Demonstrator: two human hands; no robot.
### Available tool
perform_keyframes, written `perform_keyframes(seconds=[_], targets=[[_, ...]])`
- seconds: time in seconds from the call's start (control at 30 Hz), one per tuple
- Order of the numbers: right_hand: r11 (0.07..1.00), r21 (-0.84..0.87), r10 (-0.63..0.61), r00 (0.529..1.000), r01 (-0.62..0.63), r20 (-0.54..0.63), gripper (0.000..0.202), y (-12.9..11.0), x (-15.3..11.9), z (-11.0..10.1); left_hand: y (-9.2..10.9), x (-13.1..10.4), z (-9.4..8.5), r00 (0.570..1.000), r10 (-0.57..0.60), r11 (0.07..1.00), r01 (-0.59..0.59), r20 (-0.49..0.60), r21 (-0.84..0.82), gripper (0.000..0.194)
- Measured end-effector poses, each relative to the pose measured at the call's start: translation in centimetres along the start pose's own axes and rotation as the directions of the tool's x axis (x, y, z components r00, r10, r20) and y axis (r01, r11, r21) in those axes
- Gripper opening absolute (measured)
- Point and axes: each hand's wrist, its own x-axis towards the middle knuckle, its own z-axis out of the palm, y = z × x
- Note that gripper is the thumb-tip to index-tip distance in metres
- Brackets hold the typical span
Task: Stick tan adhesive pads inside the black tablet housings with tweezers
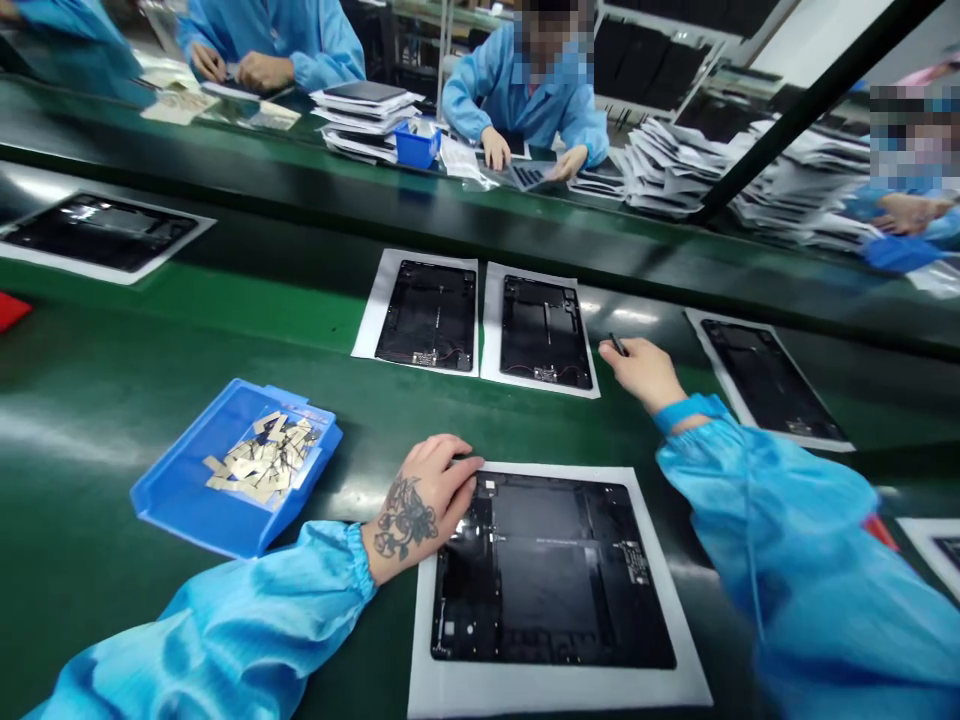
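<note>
Green tabletop [97, 400] spread beneath both hands. Near black panel [551, 570] on its white sheet [559, 685], upper left corner under the left hand [420, 505], fingers curled loosely, pressing flat on it. Blue tray [180, 490] of small metal strips [262, 460] just left of that grip. Right hand [641, 370] farther off, fingers pinching a thin dark tool [617, 344], beside two more panels [544, 332].

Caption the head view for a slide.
Left hand rests on a black panel; right hand holds a thin black tool.
</note>
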Motion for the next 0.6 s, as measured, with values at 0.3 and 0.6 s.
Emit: perform_keyframes(seconds=[0.3, 0.6], targets=[[0.968, -0.215, 0.156, 0.982, -0.13, 0.11, 0.037, -1.3, 8.1, 3.7, 0.4, 0.6, -0.3, 0.999, -0.001, 1.0, 0.001, 0.039, 0.013, 0.029], [0.997, -0.067, -0.036, 0.997, 0.041, 0.068, 0.022, -1.5, 10.3, 3.7, 1.9, 2.5, 0.4, 0.972, -0.124, 0.968, 0.074, 0.199, 0.24, 0.03]])
